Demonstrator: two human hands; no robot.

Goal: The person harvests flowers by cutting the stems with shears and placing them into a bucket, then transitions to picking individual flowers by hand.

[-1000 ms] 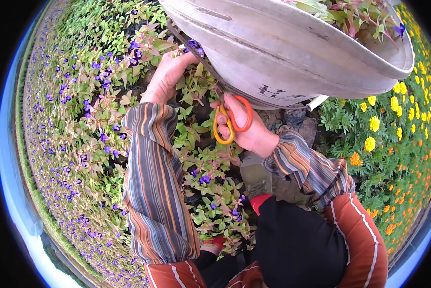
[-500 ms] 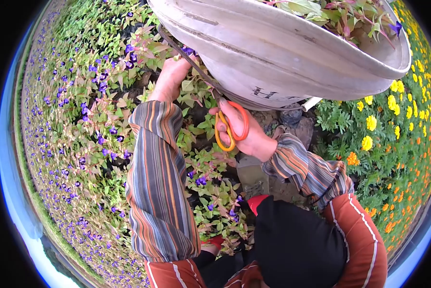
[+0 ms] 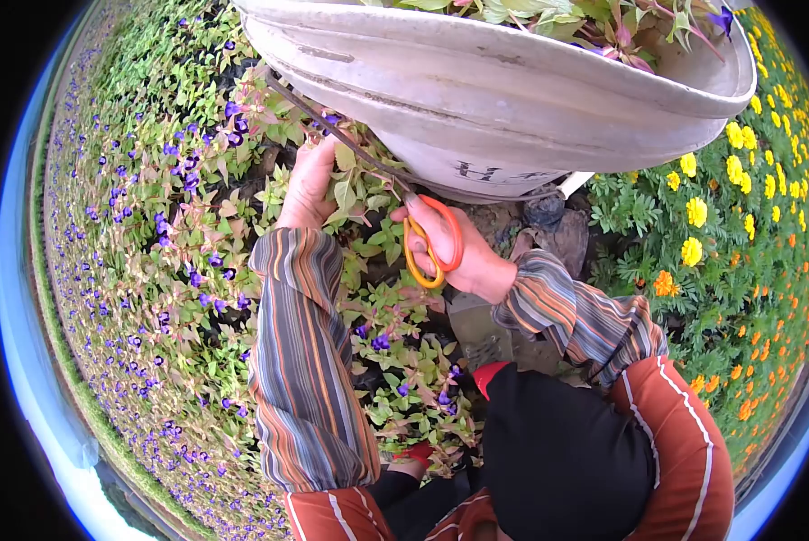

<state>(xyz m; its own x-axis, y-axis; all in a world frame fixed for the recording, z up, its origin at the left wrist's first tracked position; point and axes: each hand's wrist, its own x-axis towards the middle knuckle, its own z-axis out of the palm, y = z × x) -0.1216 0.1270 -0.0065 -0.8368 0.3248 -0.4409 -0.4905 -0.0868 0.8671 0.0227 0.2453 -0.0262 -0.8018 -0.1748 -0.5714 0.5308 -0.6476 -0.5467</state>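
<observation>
My right hand (image 3: 472, 257) is closed on a pair of scissors (image 3: 459, 236) with one orange and one yellow handle loop. The blades point up toward the bucket and are mostly hidden by leaves and the bucket's handle. Among the purple-flowered plants (image 3: 382, 341), my left hand (image 3: 309, 187) is closed, with a leafy stem (image 3: 344, 191) at its fingers; its fingertips are partly covered by foliage. Just above both hands hangs or stands a whitish bucket (image 3: 512, 90) holding cut leafy stems (image 3: 603, 27). Its dark wire handle (image 3: 332, 126) crosses in front of my left fingers.
Yellow marigolds (image 3: 696, 212) and orange ones (image 3: 665, 284) grow on the right. Purple-flowered plants spread across the left. A strip of bare soil and a shoe (image 3: 481, 329) lie between the rows. A white grip (image 3: 575, 185) sits on the bucket's handle.
My left hand has drawn down and slightly left, and leaves now show beside its fingers. The bucket sits a little higher and further left in view. My right hand has barely moved.
</observation>
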